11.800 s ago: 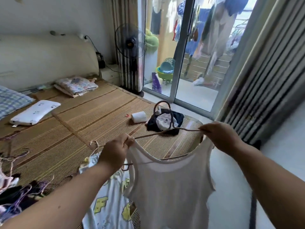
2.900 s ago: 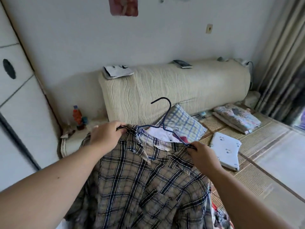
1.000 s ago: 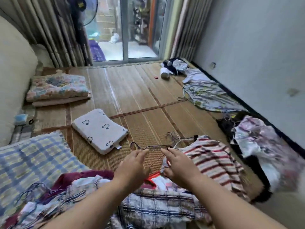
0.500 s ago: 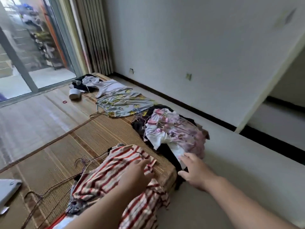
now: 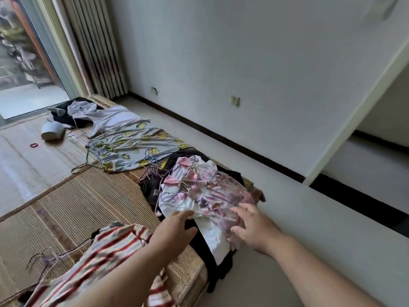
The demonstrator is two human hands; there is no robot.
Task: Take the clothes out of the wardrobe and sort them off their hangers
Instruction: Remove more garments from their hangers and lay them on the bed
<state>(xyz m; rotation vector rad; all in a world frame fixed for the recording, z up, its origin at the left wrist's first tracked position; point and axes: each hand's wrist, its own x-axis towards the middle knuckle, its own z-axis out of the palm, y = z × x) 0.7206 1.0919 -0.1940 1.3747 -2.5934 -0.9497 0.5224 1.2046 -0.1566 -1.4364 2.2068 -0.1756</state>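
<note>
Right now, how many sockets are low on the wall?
2: left socket near the curtain, right socket farther along the wall. None seem hidden.

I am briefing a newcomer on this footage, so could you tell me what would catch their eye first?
The left hand and right hand touch a pink floral garment at the edge of the woven straw mat. Behind it lies a grey garment with yellow prints; a red-and-white striped top sits nearest.

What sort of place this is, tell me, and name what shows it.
Probably a home bedroom: a low bed topped with a woven mat, clothes spread over it for sorting, and a curtain beside a glass door to the outside.
</note>
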